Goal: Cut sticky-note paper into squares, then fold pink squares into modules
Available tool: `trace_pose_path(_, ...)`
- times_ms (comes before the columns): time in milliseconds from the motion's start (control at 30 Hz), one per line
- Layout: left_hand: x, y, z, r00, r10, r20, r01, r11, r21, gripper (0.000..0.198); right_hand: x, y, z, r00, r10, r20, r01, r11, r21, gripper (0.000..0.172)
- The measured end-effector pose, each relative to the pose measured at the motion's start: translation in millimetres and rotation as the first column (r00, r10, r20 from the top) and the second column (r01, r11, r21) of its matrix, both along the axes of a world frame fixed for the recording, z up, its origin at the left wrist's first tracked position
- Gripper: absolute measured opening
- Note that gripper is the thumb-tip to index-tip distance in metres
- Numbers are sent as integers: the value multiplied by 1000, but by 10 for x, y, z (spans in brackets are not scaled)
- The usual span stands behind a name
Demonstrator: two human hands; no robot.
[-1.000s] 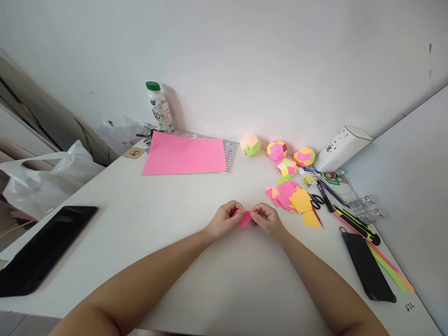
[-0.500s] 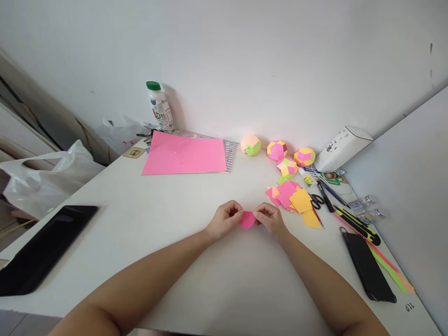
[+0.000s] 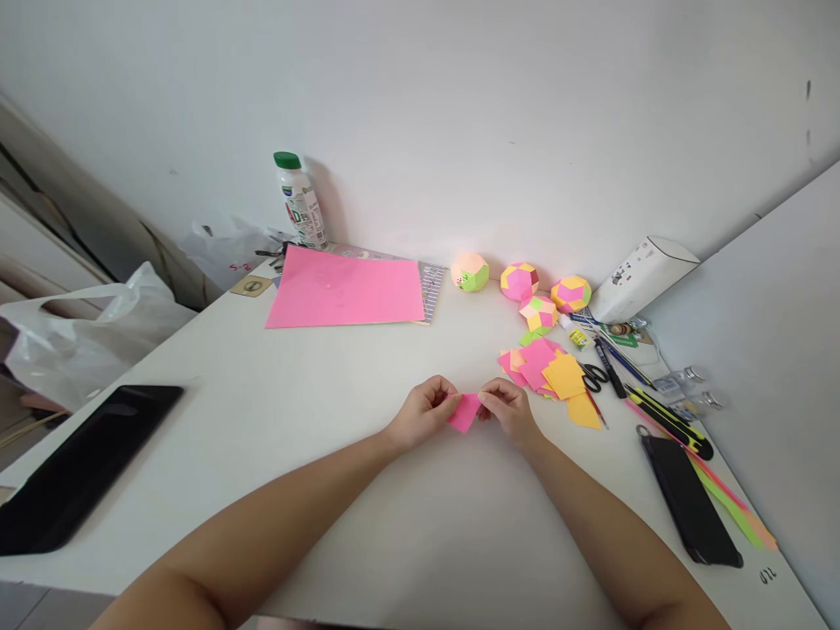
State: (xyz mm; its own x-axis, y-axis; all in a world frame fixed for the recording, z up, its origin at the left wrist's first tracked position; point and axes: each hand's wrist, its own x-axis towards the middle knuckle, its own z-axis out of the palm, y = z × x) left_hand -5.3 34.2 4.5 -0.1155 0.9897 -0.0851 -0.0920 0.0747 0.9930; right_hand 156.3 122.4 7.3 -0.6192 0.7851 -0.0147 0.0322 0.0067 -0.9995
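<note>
A small piece of pink paper [image 3: 465,415] is held between my two hands above the white table. My left hand [image 3: 423,411] pinches its left edge between thumb and fingers. On the opposite side, my right hand [image 3: 508,409] grips the upper right corner the same way. To the right of my hands lies a pile of cut paper pieces [image 3: 539,360] in pink, orange and peach. Scissors with black handles [image 3: 594,377] rest against that pile. Behind it sit several folded paper balls [image 3: 520,281] in pink, yellow, green and peach.
A large pink sheet [image 3: 347,289] lies at the back left, near a green-capped bottle [image 3: 302,201]. On the right are a yellow-black cutter [image 3: 669,422], a black phone [image 3: 690,500], pens and a glue bottle [image 3: 576,332]. A black tablet-like slab [image 3: 92,468] lies far left.
The pink paper has tilted slightly, its lower corner now pointing further down. My right fingers have shifted a little to the right along its edge. Everything else is unchanged.
</note>
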Motion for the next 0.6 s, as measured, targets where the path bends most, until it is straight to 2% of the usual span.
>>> trace_pose_path(233, -7, 3, -25, 999, -7, 54, 9, 1000, -25, 31, -13, 15, -3, 997, -73, -21, 73, 997, -27, 18)
trace_pose_path(500, -10, 9, -33, 997, -10, 73, 11, 1000, -16, 33, -16, 14, -12, 996, -80, -34, 78, 996, -45, 18)
trace_pose_path(600, -16, 9, -10, 996, 8, 91, -6, 1000, -23, 35, -10, 51, -38, 991, -105, -88, 99, 992, -73, 17)
